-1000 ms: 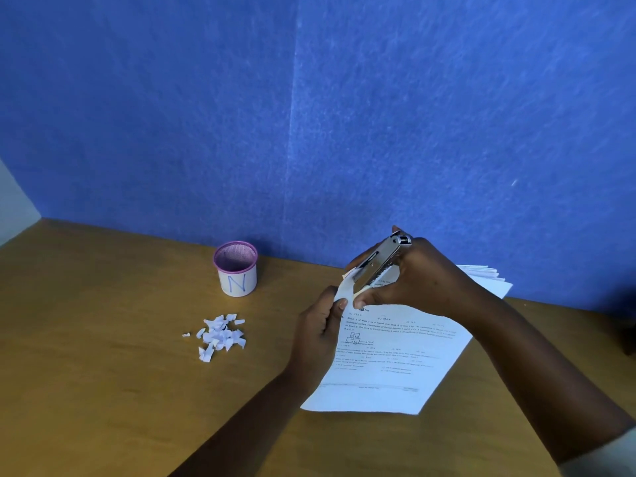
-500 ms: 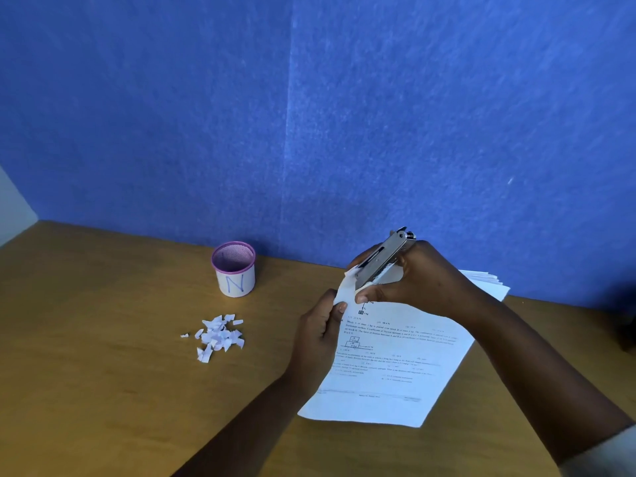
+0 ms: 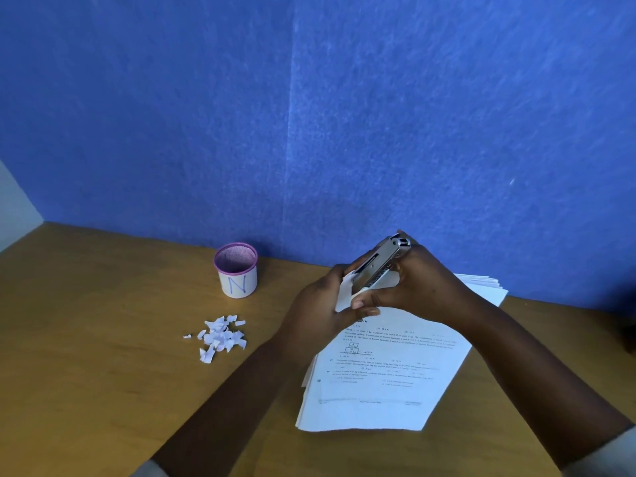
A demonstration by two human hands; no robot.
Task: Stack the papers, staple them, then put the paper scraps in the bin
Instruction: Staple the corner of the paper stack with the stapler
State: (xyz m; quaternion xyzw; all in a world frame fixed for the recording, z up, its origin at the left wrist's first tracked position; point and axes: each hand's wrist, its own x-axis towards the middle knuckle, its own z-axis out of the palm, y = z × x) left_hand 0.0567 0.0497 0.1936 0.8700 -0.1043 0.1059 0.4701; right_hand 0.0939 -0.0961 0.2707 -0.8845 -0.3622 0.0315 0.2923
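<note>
Right hand (image 3: 423, 287) clenched round stapler (image 3: 378, 265) on papers' (image 3: 385, 373) top-left corner, left hand (image 3: 316, 308) pinching that corner, stack mid-desk (image 3: 86, 390), scraps (image 3: 222, 337) and bin (image 3: 236, 274) toward back edge.

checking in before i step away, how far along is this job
Stacking looks done: the papers lie in one pile. Stapling is in hand: the right hand squeezes the stapler over the top corner, which the left hand holds up. Left to do: the paper scraps lie on the desk, not in the bin.
</note>
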